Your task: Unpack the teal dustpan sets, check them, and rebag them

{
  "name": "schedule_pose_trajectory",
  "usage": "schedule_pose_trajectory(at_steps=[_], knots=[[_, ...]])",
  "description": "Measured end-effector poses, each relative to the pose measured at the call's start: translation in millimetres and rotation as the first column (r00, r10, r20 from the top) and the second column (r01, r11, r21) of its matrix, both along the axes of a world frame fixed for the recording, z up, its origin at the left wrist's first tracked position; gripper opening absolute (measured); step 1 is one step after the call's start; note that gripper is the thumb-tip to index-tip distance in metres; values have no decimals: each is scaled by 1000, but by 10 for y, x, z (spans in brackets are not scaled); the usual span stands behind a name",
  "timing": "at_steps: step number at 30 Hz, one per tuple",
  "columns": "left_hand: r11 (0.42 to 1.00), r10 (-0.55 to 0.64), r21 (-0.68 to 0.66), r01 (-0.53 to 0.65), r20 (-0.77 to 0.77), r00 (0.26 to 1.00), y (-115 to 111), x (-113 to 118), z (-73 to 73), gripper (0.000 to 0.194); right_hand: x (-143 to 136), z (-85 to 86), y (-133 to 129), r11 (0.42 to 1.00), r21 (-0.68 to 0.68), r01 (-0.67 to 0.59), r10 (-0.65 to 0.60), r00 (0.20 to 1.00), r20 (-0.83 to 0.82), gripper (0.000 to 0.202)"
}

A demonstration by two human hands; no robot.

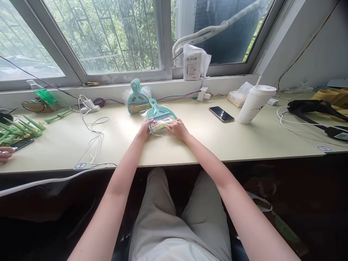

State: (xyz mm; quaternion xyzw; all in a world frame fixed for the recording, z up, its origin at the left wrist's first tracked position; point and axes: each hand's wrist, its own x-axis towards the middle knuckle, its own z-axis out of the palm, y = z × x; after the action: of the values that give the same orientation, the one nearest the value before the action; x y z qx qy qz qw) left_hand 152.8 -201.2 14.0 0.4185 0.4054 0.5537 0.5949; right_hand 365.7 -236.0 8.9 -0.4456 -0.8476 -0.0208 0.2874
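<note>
Between my hands is a small teal dustpan and brush set (161, 115) in clear plastic wrap, with a printed label across its lower part. My left hand (145, 128) grips its left edge, thumb on top. My right hand (177, 128) is closed at the lower right edge, by the label, fingers curled on the wrap. The set is tilted up above the desk, handle pointing away from me. Just behind it, several matching wrapped dustpan sets (137, 98) lean in a stack against the wall under the window.
A phone (221, 114), a white lidded cup (255, 105) with a straw and a tissue pack (239, 95) are at right. White cables (95, 134) trail over the pale desk (206, 145) at left. Another person's hand (5, 154) shows at the far left, beside green woven pieces (21, 130).
</note>
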Motion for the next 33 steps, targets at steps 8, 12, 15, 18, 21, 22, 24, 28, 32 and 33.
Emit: schedule_pose_trajectory(at_steps=[8, 12, 15, 18, 21, 22, 24, 28, 32, 33], knots=[[988, -132, 73, 136, -65, 989, -87, -21, 83, 45, 70, -78, 209, 867, -486, -108, -236, 771, -591, 39], [959, -264, 80, 273, -112, 958, -119, -11, 109, 42, 113, -79, 248, 806, -556, -204, -380, 542, -749, 21], [917, -374, 70, 392, -185, 909, -141, -30, 132, 45, 162, -73, 270, 801, -550, -238, -419, 432, -798, 25], [902, -393, 64, 427, -288, 873, -148, -63, 149, 50, 214, -60, 281, 803, -517, -297, -420, 333, -844, 29], [925, -338, 44, 376, -354, 872, -112, -97, 118, 56, 248, -44, 274, 801, -479, -358, -437, 196, -878, 35], [939, -305, 35, 341, -368, 878, -91, -107, 95, 57, 253, -37, 268, 798, -474, -373, -442, 173, -880, 36], [967, -230, 14, 253, -377, 897, -42, -120, 45, 52, 259, -21, 252, 790, -478, -385, -446, 175, -878, 38], [998, -59, -31, 51, -338, 939, 42, -141, 0, 39, 278, 17, 229, 777, -484, -403, -437, 210, -875, 37], [990, 134, -13, -143, -265, 955, 126, -245, 28, 35, 358, 30, 249, 772, -477, -421, -444, 182, -878, 36], [969, 237, -13, -248, -243, 941, 152, -299, 27, 35, 387, 28, 259, 779, -475, -410, -454, 155, -877, 36]])
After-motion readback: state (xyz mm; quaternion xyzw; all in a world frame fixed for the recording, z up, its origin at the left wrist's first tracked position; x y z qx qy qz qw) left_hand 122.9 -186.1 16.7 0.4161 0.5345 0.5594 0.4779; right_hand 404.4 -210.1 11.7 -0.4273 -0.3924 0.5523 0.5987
